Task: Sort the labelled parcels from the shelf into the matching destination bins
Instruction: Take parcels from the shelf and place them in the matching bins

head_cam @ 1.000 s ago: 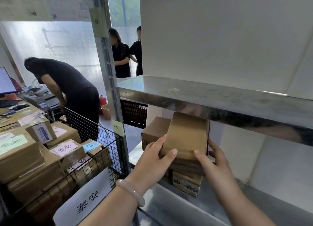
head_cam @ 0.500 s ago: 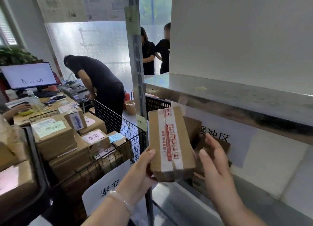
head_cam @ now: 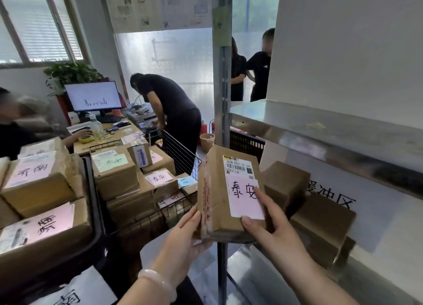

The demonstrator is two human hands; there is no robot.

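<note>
The left hand (head_cam: 183,238) gripped the parcel (head_cam: 217,190) at its lower left edge, and the right hand (head_cam: 272,231) pinched its lower right corner, thumb at the pink label (head_cam: 245,199) (handwritten 泰安). Brown cardboard, red-printed tape, barcode sticker; it stood upright, long axis vertical, just before the shelf post (head_cam: 223,87).

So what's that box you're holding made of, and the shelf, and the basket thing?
The parcel looks like brown cardboard, matte, with taped seams and a pink paper label. The shelf looks like metal: grey, shiny, reflecting light. The basket seems to be thin dark wire, an open grid.
</note>
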